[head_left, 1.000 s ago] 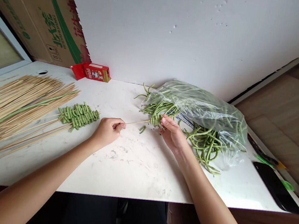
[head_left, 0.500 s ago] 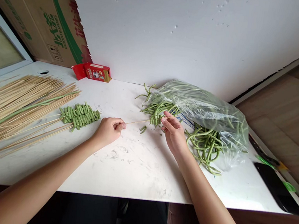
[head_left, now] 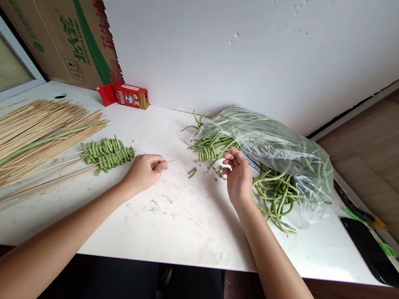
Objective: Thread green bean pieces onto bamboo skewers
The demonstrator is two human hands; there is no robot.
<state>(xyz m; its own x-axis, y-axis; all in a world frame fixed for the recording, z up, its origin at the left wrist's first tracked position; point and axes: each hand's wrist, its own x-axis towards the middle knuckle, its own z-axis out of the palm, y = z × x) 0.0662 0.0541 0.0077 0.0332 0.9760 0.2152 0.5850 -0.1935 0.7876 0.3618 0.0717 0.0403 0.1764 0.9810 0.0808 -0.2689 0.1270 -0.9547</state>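
Observation:
My left hand (head_left: 146, 168) pinches the bare end of a thin bamboo skewer (head_left: 180, 160), which points right and is held above the table. Short pieces of green bean (head_left: 206, 155) are threaded side by side near its far end. My right hand (head_left: 240, 176) is just right of those pieces, fingers apart and slightly curled, with nothing visible in them. Under and beside it lie a few loose cut bean pieces (head_left: 192, 172). Long green beans (head_left: 277, 195) are heaped to its right, some spilling from a clear plastic bag (head_left: 270, 134).
Several bean-loaded skewers (head_left: 109, 154) lie left of my left hand, beside a large pile of bare skewers (head_left: 30, 133) with a long bean (head_left: 12, 158) across it. A red box (head_left: 133, 97) stands by the white panel (head_left: 212, 44). A black phone-like object (head_left: 372, 251) lies at right.
My right hand has let go of the skewer's far end and drawn slightly right, its fingers opening. My left hand keeps its pinch almost in place.

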